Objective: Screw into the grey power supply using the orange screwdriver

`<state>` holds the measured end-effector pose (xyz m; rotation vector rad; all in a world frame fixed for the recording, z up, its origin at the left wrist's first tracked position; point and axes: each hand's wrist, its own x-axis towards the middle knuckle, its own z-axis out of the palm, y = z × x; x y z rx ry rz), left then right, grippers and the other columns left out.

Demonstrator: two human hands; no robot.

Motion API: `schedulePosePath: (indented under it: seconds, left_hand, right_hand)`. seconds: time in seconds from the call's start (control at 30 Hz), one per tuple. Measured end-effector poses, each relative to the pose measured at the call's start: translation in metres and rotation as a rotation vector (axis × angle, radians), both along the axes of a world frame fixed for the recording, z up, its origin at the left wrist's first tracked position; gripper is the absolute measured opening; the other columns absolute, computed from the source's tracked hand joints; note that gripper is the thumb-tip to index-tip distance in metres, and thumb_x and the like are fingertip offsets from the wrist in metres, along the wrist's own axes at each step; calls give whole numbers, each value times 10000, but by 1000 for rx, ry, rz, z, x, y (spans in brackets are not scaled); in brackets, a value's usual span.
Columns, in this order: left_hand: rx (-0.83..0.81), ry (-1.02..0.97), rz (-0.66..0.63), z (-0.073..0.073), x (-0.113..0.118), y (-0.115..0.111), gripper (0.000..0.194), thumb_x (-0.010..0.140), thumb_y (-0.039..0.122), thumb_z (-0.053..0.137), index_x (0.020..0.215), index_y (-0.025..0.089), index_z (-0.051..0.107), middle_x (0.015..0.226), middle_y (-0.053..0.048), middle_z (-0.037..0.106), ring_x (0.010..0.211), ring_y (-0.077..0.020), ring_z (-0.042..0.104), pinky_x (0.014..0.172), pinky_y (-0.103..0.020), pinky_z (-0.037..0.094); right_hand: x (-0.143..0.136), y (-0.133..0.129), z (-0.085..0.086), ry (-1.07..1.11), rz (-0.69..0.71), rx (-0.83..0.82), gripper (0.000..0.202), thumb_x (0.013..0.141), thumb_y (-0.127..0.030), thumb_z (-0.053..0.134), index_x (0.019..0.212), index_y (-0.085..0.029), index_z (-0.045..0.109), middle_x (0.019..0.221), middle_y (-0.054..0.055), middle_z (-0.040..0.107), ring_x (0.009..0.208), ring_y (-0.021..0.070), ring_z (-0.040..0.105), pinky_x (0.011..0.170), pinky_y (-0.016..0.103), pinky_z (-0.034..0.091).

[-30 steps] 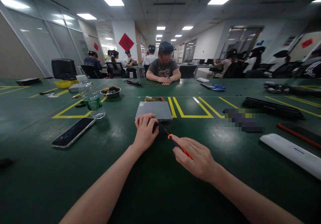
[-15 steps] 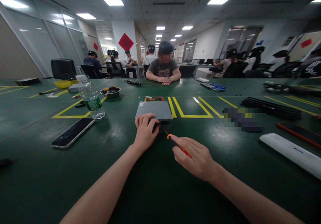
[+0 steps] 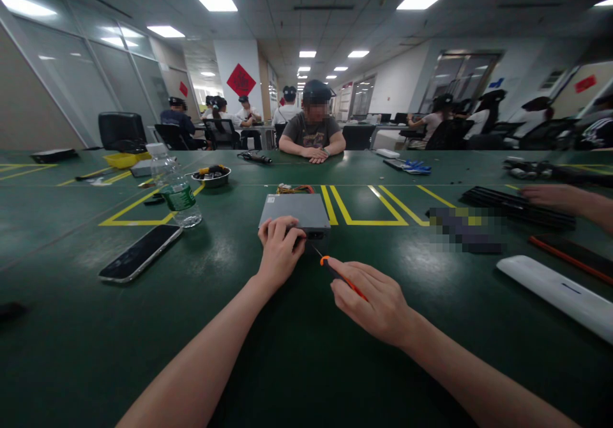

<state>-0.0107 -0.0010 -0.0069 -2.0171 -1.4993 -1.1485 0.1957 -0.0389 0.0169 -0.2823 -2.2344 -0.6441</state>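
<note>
A grey metal computer power supply [image 3: 299, 206] lies on the green table in front of me, its bundle of coloured cables [image 3: 294, 189] at the back. My left hand [image 3: 281, 248] grips its near left edge, fingers curled over the top and front face; what the fingertips cover is hidden. In my right hand [image 3: 371, 297] is a screwdriver [image 3: 345, 281] with an orange and black handle. Its thin shaft points up and left at the near face, just right of my left fingers, by the power socket [image 3: 315, 234]. Whether the tip touches a screw I cannot tell.
Left of me are a phone [image 3: 141, 253], a plastic bottle [image 3: 179, 198] and a metal bowl [image 3: 211, 175] of tools. To the right lie a long white case [image 3: 555, 287] and black parts [image 3: 507, 206], with another person's hand [image 3: 550, 197] over them. Someone sits opposite.
Another person's hand has come in from the right, over the black parts. My hands, the screwdriver and the power supply stay almost exactly as they were.
</note>
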Motion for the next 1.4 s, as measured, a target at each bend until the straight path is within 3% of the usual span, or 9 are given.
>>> schedulePosePath:
  seconds: [0.5, 0.6, 0.77, 0.97, 1.1, 1.2, 1.3, 1.4]
  left_hand:
    - [-7, 1, 0, 1, 0, 0, 94, 806, 218, 564, 899, 227, 574, 1091, -50, 576, 1084, -222, 475, 1011, -447, 232]
    - [0, -34, -1, 2, 1, 0, 160, 791, 199, 562, 948, 222, 543, 1096, -48, 590, 1087, -218, 485, 1012, -435, 240]
    - [-12, -11, -17, 2, 2, 2, 410, 796, 150, 506, 1197, 210, 446, 1254, -75, 542, 1185, -215, 453, 1020, -417, 241]
    - [-48, 17, -19, 4, 3, 3, 389, 794, 118, 487, 1168, 226, 496, 1241, -36, 567, 1197, -197, 452, 1021, -400, 245]
    - [-53, 22, -15, 7, 4, 2, 368, 788, 110, 494, 1136, 228, 516, 1219, -31, 581, 1176, -195, 468, 1000, -400, 262]
    - [-58, 27, -5, 9, 4, 2, 355, 790, 111, 488, 1123, 230, 522, 1207, -42, 588, 1163, -206, 479, 989, -410, 266]
    - [-61, 40, -3, 9, 3, 0, 340, 793, 116, 487, 1109, 234, 526, 1195, -42, 596, 1150, -209, 488, 978, -411, 272]
    - [-52, 39, -9, 9, 0, -1, 325, 791, 118, 492, 1090, 241, 530, 1180, -33, 604, 1135, -206, 495, 962, -406, 286]
  right_hand:
    - [0, 2, 0, -6, -26, -10, 105, 854, -86, 509, 945, -134, 490, 1049, 160, 629, 903, 172, 632, 792, 328, 537]
    - [-4, -1, 2, -17, -54, 5, 87, 860, -76, 497, 930, -127, 493, 1030, 171, 632, 900, 181, 635, 790, 328, 533]
    - [-18, -13, -2, -110, -141, 30, 116, 872, -80, 446, 957, -140, 498, 1051, 190, 621, 944, 218, 626, 814, 361, 515]
    - [-21, -16, -6, -166, -222, -8, 217, 870, -96, 405, 1068, -108, 492, 1099, 230, 585, 1012, 256, 595, 818, 371, 502]
    - [-13, -10, 1, -44, -245, 9, 152, 914, -259, 458, 959, -136, 535, 920, 157, 646, 812, 210, 635, 728, 338, 514]
    - [-12, -11, 2, -17, -271, -39, 228, 920, -326, 423, 972, -136, 538, 1012, 192, 610, 827, 229, 623, 702, 364, 511]
    - [-14, -14, -1, -68, -226, -82, 237, 891, -235, 417, 1075, -117, 509, 1147, 243, 530, 965, 273, 582, 729, 383, 501]
    - [-15, -15, -2, -172, -109, -54, 252, 862, -121, 423, 1102, -132, 499, 1122, 208, 560, 889, 228, 595, 731, 347, 497]
